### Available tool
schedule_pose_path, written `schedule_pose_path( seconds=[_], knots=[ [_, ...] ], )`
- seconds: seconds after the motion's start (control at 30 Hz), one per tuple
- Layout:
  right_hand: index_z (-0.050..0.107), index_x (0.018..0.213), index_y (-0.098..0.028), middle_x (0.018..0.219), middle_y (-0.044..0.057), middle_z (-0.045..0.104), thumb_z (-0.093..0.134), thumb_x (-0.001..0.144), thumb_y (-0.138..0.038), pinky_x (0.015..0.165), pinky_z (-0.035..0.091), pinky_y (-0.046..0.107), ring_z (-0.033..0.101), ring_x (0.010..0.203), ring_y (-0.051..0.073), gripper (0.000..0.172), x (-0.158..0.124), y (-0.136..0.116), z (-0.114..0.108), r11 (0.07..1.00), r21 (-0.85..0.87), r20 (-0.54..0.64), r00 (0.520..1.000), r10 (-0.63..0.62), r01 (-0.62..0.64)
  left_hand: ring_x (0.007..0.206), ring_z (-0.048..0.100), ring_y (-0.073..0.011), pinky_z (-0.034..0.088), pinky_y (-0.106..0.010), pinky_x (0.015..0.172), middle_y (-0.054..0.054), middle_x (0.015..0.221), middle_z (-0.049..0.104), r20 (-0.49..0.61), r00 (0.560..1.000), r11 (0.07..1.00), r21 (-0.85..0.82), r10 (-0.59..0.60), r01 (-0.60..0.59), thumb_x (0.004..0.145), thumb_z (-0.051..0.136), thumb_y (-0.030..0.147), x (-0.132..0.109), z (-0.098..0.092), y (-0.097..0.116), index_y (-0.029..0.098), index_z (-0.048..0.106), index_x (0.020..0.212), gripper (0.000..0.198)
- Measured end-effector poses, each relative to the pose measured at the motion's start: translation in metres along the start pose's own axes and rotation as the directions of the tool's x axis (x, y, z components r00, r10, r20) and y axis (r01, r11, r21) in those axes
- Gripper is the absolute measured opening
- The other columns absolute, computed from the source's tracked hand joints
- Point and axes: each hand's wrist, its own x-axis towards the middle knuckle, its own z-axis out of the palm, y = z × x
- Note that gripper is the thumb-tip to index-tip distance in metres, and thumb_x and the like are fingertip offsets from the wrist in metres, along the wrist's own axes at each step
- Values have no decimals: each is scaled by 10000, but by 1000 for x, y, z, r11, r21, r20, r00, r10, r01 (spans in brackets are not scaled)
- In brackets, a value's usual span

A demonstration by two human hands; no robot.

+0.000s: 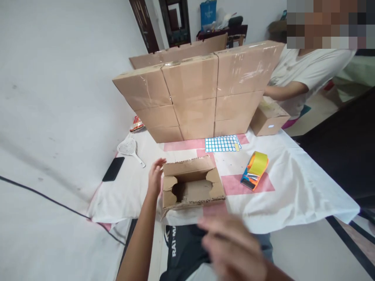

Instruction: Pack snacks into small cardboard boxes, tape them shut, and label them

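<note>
A small cardboard box point(195, 186) stands on the table in front of me with its top flaps open and its inside visible. My left hand point(155, 177) is upright at the box's left side, fingers stretched out; whether it touches the cardboard is hard to tell. Closer to the camera, my right hand point(234, 248) hovers above my lap, in front of the table edge, blurred by motion. Its fingers look extended, with nothing visible in them. An orange and blue tape dispenser with a yellow roll point(255, 169) lies right of the box.
Behind the box, a wall of taped cardboard boxes point(193, 93) blocks the far side. A sticker sheet point(222, 144) lies before it. At left are a white slotted strainer point(128, 148) and a black phone point(113, 169). Another person point(307, 78) is beside a closed box point(269, 117).
</note>
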Motion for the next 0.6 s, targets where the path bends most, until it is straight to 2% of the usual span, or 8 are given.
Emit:
schedule_pose_path(
  seconds=[0.1, 0.13, 0.2, 0.3, 0.33, 0.37, 0.47, 0.6],
  knots=[
    [693, 984, -301, 952, 58, 745, 552, 945, -182, 764, 596, 395, 718, 866, 222, 188, 17, 70, -39, 955, -77, -236, 936, 260, -285, 1151, 612, -263, 447, -419, 1014, -86, 1136, 713, -49, 987, 984, 101, 153, -147, 856, 626, 588, -32, -30, 22, 253, 703, 1088, 416],
    [690, 949, -273, 941, 65, 735, 548, 953, -221, 741, 591, 378, 709, 833, 213, 152, 26, 98, -45, 915, -50, -232, 896, 379, -400, 1109, 623, -272, 442, -420, 1006, -86, 1081, 730, 7, 983, 974, 134, 181, -180, 830, 662, 585, -43, -38, 32, 255, 735, 1010, 383],
    [687, 1046, -228, 1055, 95, 735, 551, 937, -285, 729, 589, 367, 692, 777, 192, 183, 43, 154, -43, 826, 8, -113, 820, 560, -563, 1042, 631, -291, 439, -440, 979, -98, 1053, 753, 290, 930, 922, 244, 227, -301, 836, 641, 605, -60, -47, 52, 270, 774, 942, 375],
    [549, 1414, -240, 1517, 126, 516, 636, 853, -339, 1002, 533, 454, 645, 1178, 273, 576, 62, 217, -15, 699, 76, 276, 688, 671, -711, 1012, 581, -299, 416, -471, 924, -92, 1150, 744, 750, 643, 683, 389, 156, -618, 967, 418, 580, -71, -43, 74, 284, 760, 1064, 463],
    [483, 1486, -252, 1599, 114, 417, 666, 824, -355, 1090, 472, 488, 558, 1320, 311, 695, 66, 230, -2, 653, 98, 387, 633, 670, -751, 982, 558, -294, 408, -466, 891, -87, 1115, 744, 817, 567, 590, 407, 105, -697, 995, 360, 551, -71, -40, 79, 275, 747, 1049, 479],
    [445, 1523, -255, 1635, 105, 360, 689, 800, -371, 1149, 409, 510, 468, 1413, 337, 772, 69, 240, 12, 616, 117, 470, 589, 657, -779, 937, 536, -286, 399, -454, 855, -84, 1032, 740, 842, 534, 521, 424, 74, -741, 1009, 333, 532, -70, -36, 81, 257, 732, 985, 485],
    [504, 1492, -222, 1591, 123, 433, 741, 745, -394, 1203, 329, 531, 421, 1454, 357, 803, 73, 258, 48, 569, 156, 584, 540, 606, -808, 832, 484, -263, 377, -423, 780, -74, 834, 652, 845, 530, 423, 456, 72, -783, 1020, 304, 521, -68, -32, 78, 228, 640, 819, 489],
    [667, 1314, -233, 1397, 95, 641, 777, 720, -429, 1181, 368, 524, 560, 1335, 328, 635, 67, 264, 71, 572, 224, 623, 567, 538, -789, 860, 484, -256, 394, -410, 791, -89, 965, 626, 782, 589, 508, 429, 205, -747, 1007, 366, 510, -72, -39, 64, 222, 646, 997, 402]
  ],
)
